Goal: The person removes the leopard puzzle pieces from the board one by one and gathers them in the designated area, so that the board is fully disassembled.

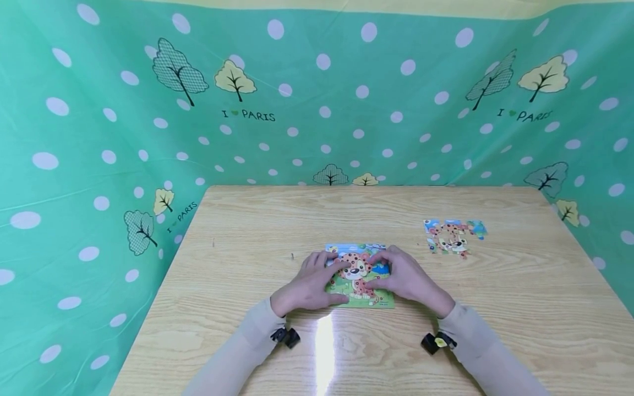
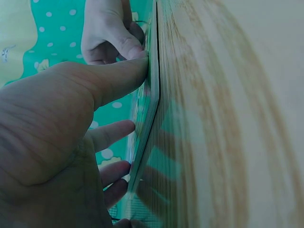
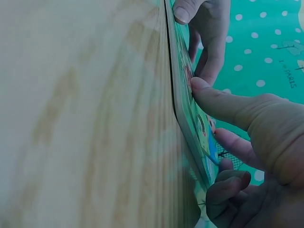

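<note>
A jigsaw puzzle board lies flat on the table in the head view, its picture a spotted pink leopard on green grass under blue sky. My left hand rests over its left side, fingers spread, with thumb and fingertips touching the face and edge. From the right, my right hand touches the puzzle with thumb and index finger set apart. In the right wrist view, this thumb presses the picture and the other fingers are bent. Both hands cover parts of the board, and no loose piece shows between the fingers.
Several puzzle pieces lie loosely grouped on the wooden table, to the right and farther back. A green dotted cloth hangs behind the table and along its sides. Bright glare falls in front of the board.
</note>
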Demonstrator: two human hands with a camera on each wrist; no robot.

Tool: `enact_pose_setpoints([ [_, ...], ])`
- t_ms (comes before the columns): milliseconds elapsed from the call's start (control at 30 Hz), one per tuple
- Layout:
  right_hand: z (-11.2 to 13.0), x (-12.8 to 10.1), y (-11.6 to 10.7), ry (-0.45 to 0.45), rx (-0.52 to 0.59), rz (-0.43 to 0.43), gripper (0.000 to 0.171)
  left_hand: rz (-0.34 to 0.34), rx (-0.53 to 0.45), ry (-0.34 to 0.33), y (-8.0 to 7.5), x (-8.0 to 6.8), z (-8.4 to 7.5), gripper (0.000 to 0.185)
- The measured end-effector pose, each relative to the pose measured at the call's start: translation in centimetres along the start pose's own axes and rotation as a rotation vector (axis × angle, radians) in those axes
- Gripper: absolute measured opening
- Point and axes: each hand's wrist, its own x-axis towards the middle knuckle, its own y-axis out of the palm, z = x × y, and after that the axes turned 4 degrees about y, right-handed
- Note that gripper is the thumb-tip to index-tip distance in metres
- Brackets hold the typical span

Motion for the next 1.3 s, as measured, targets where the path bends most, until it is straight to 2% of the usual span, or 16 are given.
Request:
enact_pose_setpoints([
  [167, 0.1, -0.2, 0.1, 0.008, 0.011, -0.008, 0.047, 0.002, -0.009, 0.002, 0.0, 0.0, -0.1, 0.077],
  [300, -0.1, -0.2, 0.0, -0.034, 0.035, 0.001, 0.046, 0.003, -0.007, 0.004, 0.1, 0.0, 0.0, 0.077],
  [600, -1.3, 0.2, -0.5, -0.072, 0.163, 0.119, 0.045, -0.001, -0.004, -0.002, 0.0, 0.1, 0.0, 0.077],
  [800, -1.8, 0.5, -0.8, -0.101, 0.245, 0.120, 0.024, 0.000, -0.008, -0.005, 0.0, 0.1, 0.0, 0.078],
  [933, -1.8, 0.4, -1.2, -0.094, 0.300, 0.126, 0.013, -0.002, -0.006, -0.001, 0.0, 0.1, 0.0, 0.077],
  [1300, -2.4, 0.5, -1.6, -0.048, 0.326, 0.150, 0.012, -0.001, -0.017, -0.008, 0.0, 0.0, -0.1, 0.077],
])
